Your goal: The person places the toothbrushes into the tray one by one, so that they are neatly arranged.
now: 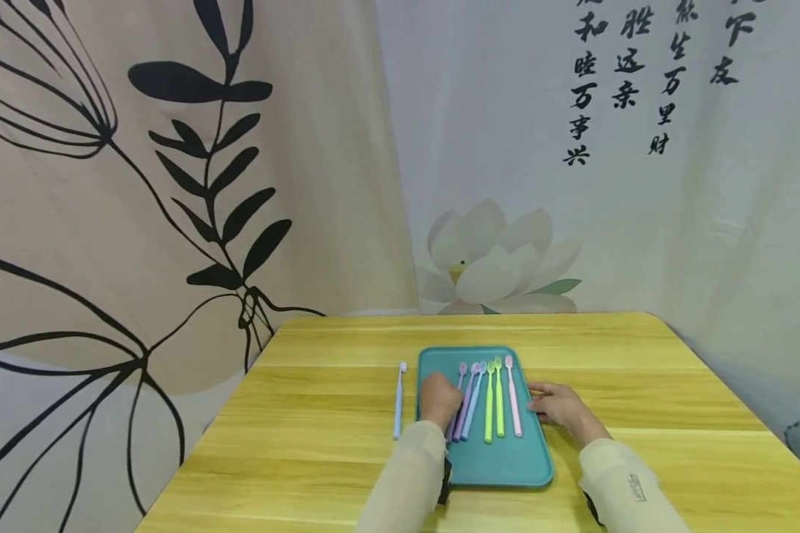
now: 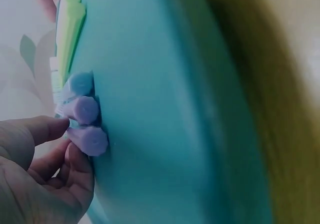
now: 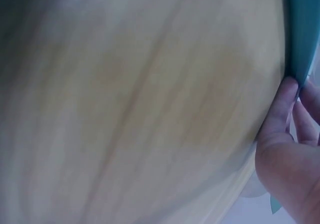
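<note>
A teal tray lies on the table with several toothbrushes side by side. My left hand is over the tray's left part. Its thumb and fingers pinch the leftmost purple toothbrush. Next to that lie a second purple toothbrush and a blue toothbrush. Farther right are two green toothbrushes, one of them the left green toothbrush, and a pink toothbrush. At the tray's right edge, my right hand grips the rim between thumb and fingers.
Another blue toothbrush lies on the wooden table, just left of the tray. Behind the table's far edge hangs a printed curtain with plant drawings and writing.
</note>
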`<state>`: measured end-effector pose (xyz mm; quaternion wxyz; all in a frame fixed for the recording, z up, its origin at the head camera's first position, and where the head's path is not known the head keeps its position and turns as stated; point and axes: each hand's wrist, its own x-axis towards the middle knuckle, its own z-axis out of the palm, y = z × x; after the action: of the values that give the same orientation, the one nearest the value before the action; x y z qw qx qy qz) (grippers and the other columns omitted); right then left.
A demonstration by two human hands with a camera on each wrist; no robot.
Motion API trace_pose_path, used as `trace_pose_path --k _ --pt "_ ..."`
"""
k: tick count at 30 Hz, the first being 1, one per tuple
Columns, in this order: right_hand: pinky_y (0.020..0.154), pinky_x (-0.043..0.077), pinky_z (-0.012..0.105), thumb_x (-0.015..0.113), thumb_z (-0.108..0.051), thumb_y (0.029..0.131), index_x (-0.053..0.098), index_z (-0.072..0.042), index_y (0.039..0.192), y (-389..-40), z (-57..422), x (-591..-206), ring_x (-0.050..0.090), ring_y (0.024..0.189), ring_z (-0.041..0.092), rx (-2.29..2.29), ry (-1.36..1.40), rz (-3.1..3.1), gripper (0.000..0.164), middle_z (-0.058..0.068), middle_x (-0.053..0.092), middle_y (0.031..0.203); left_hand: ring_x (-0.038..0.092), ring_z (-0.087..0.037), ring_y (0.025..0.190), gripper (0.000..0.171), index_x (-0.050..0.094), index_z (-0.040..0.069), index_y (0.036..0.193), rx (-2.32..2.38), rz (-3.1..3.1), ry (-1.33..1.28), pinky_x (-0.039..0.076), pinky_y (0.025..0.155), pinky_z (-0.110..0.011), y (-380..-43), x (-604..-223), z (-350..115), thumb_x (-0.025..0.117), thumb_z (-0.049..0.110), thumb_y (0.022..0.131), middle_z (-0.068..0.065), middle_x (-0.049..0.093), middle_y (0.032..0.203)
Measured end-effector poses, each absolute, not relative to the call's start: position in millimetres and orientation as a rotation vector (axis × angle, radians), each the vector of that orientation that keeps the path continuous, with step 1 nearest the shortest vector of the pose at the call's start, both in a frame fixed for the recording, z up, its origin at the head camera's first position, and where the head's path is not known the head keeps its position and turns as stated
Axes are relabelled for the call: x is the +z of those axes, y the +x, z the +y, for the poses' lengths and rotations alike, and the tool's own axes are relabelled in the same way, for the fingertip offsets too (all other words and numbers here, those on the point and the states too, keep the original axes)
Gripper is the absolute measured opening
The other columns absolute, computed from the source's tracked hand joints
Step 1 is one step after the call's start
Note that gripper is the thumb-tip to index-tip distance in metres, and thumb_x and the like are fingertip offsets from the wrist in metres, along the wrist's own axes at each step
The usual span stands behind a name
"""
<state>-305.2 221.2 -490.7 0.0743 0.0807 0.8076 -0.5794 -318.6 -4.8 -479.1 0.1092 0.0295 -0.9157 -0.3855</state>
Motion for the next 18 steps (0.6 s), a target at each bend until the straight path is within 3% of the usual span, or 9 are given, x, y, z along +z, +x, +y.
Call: trace_pose_path --k 5,12,16,18 --pt "0.078 0.057 0.033 0.062 0.003 0.094 0.046 0.008 0.143 -304 221 -492 0.063 0.093 0.019 -1.744 0.247 2.424 0.052 0.025 0.056 0.120 0.039 -0.014 0.046 0.044 0.037 0.015 0.051 -1.141 -2.703 0.086 0.035 0.042 -0.027 -321 -482 -4 0.071 -0.001 0.075 0.002 0.038 0.049" --pt "0.077 0.057 0.032 0.062 0.003 0.094 0.046 0.008 0.143 -305 221 -493 0.063 0.093 0.020 -1.751 0.267 2.414 0.052 0.024 0.056 0.120 0.022 -0.010 0.045 0.049 0.029 0.018 0.047 -1.163 -2.585 0.010 0.019 0.042 -0.024 -319 -468 -20 0.064 -0.003 0.075 0.010 0.021 0.046" --pt "0.076 0.056 0.032 0.062 0.003 0.094 0.046 0.008 0.143 -306 222 -492 0.063 0.093 0.020 -1.752 0.256 2.419 0.052 0.023 0.056 0.118 0.028 -0.014 0.050 0.037 0.042 0.012 0.049 -1.184 -2.506 0.051 0.024 0.045 -0.027 -324 -465 -43 0.064 -0.004 0.073 0.005 0.032 0.050" --pt "0.076 0.056 0.032 0.062 0.003 0.094 0.045 0.009 0.143 -305 222 -492 0.063 0.092 0.020 -1.746 0.247 2.422 0.052 0.023 0.056 0.117 0.039 -0.017 0.054 0.024 0.055 0.006 0.056 -1.180 -2.486 0.101 0.035 0.048 -0.030 -327 -466 -55 0.067 -0.004 0.074 0.001 0.047 0.056"
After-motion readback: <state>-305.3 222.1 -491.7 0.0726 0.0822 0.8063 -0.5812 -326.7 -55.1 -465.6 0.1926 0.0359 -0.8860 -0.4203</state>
